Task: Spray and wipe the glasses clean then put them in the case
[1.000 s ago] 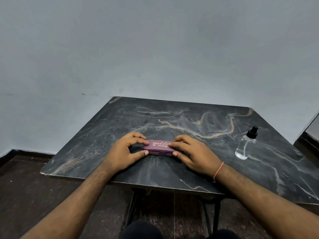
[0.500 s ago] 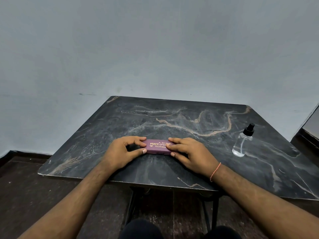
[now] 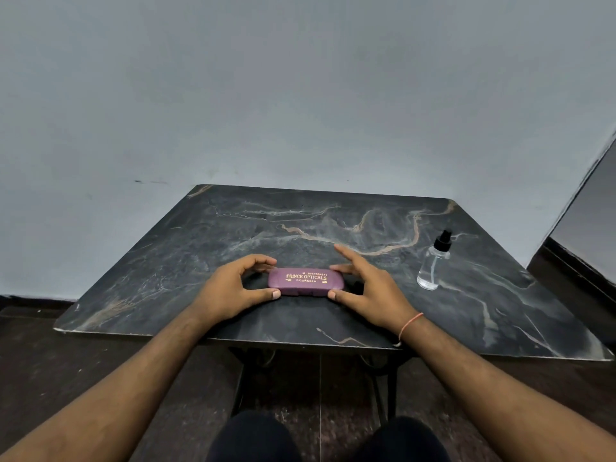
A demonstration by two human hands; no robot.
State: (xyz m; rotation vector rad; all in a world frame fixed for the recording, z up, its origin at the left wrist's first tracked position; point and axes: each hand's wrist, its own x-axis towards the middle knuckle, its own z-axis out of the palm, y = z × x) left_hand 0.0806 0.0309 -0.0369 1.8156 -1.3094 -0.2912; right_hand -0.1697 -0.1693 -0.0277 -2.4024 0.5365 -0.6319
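A plain grey wall [image 3: 300, 95] is seen behind a dark marbled worktop [image 3: 206, 235] on a dark floor [image 3: 40, 368]. A closed purple case [image 3: 305, 282] is laid near the centre, its long axis running left to right. Its ends are pinched by the left hand [image 3: 233, 288] and touched by the spread right hand [image 3: 370, 288]. A spray bottle [image 3: 433, 263] stands upright, far right.

The right hand [image 3: 366, 288] fingers have lifted off the case [image 3: 305, 282].
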